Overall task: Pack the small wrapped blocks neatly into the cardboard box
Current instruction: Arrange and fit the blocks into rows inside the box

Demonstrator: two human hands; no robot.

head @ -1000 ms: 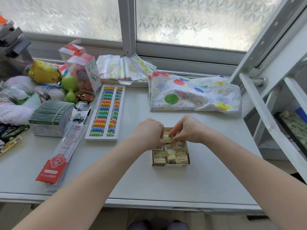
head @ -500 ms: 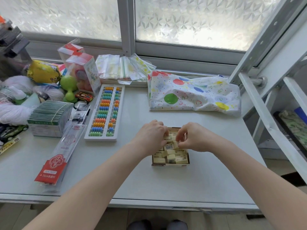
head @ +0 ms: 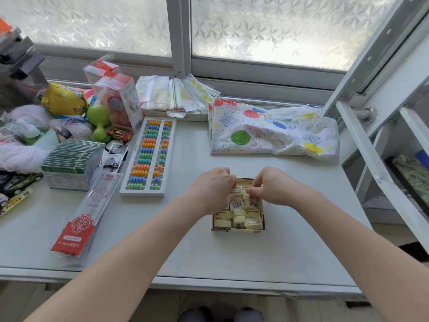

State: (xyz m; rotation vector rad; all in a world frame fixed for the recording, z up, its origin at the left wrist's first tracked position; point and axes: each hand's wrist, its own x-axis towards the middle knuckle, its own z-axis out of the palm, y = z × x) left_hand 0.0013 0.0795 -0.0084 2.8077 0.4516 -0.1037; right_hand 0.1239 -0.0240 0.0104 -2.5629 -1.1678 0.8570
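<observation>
A small open cardboard box (head: 236, 230) sits on the white table in front of me, holding several cream wrapped blocks (head: 239, 220) with barcode labels, some lying askew. Both my hands are over the far half of the box. My left hand (head: 212, 189) reaches in from the left with its fingers curled down onto blocks along the left side. My right hand (head: 271, 187) comes from the right and pinches a block near the box's middle. The far rows of blocks are hidden under my fingers.
A colourful abacus (head: 148, 156) lies left of the box, with a red-labelled ruler pack (head: 86, 217) nearer the front edge. A balloon-print bag (head: 274, 133) lies at the back right. Toys, yarn and boxes crowd the left side. A white metal rack (head: 380, 140) stands at the right.
Both hands stay over the box. My right hand has shifted slightly toward me and to the right, and its fingers have dipped further among the blocks.
</observation>
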